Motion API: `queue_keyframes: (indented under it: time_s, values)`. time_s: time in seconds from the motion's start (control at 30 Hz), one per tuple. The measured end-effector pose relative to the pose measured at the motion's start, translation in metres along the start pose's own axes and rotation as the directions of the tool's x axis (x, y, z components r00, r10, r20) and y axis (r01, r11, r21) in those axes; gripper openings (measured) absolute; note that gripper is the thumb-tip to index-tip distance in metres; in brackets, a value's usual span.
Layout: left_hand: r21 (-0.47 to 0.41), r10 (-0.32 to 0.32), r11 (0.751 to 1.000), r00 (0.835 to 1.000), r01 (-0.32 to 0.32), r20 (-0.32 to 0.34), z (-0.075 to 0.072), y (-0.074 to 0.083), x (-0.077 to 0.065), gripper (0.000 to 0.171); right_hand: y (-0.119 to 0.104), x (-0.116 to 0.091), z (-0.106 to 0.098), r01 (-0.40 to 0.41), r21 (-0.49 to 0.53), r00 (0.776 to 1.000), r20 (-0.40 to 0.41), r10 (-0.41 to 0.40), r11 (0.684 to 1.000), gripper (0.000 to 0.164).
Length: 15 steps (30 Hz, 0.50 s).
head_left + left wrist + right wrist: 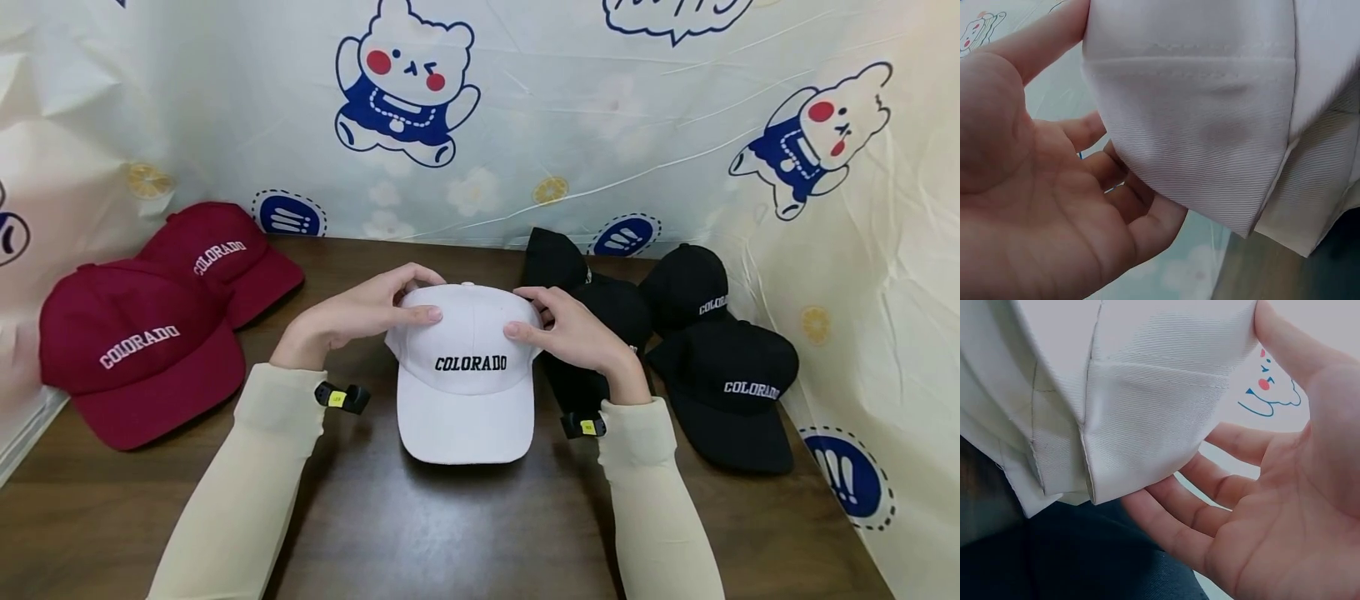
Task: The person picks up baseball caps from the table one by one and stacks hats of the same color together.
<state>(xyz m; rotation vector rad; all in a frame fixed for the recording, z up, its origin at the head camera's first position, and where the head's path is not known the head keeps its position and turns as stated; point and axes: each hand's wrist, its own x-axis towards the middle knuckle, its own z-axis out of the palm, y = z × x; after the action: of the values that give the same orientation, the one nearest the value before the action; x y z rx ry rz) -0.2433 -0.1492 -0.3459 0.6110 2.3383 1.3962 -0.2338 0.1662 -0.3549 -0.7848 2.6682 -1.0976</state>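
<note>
A white cap (pixel 467 375) with black COLORADO lettering is in the middle of the head view, its brim toward me. My left hand (pixel 367 310) holds the crown at its left side, thumb on the front and fingers behind. On the opposite side my right hand (pixel 573 329) grips the crown the same way. In the left wrist view, the curled fingers (pixel 1141 212) lie behind the white fabric (pixel 1191 125). Several layered white edges (pixel 1054 450) show in the right wrist view, like caps nested together. How far the fingers reach behind is partly hidden.
Two dark red caps (pixel 142 342) overlap at the left of the brown table (pixel 465 542). Several black caps (pixel 731 392) lie at the right, some partly behind my right hand. A printed sheet (pixel 525 125) with cartoon bears hangs along the back and sides.
</note>
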Motion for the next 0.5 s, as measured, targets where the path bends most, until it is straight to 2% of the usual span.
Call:
queue_keyframes:
  time_s: [0.13,0.37,0.5]
  values:
    - [0.014,0.001,1.0,1.0,-0.001,-0.014,-0.0004,0.0,0.0002,0.057,0.0004,0.0012,0.0015,0.004,0.001,1.0,-0.015,-0.004,1.0,0.065]
    - [0.036,0.006,0.999,1.0,-0.006,0.005,-0.0019,0.0045,0.0001,0.057,-0.002,0.0027,0.0014,-0.022,0.003,1.0,-0.013,0.022,1.0,0.063]
    - [0.104,0.01,0.995,1.0,-0.01,0.007,-0.0028,0.007,-0.0001,0.058,-0.0053,0.0034,0.0003,-0.053,0.003,0.999,0.008,0.053,0.999,0.065]
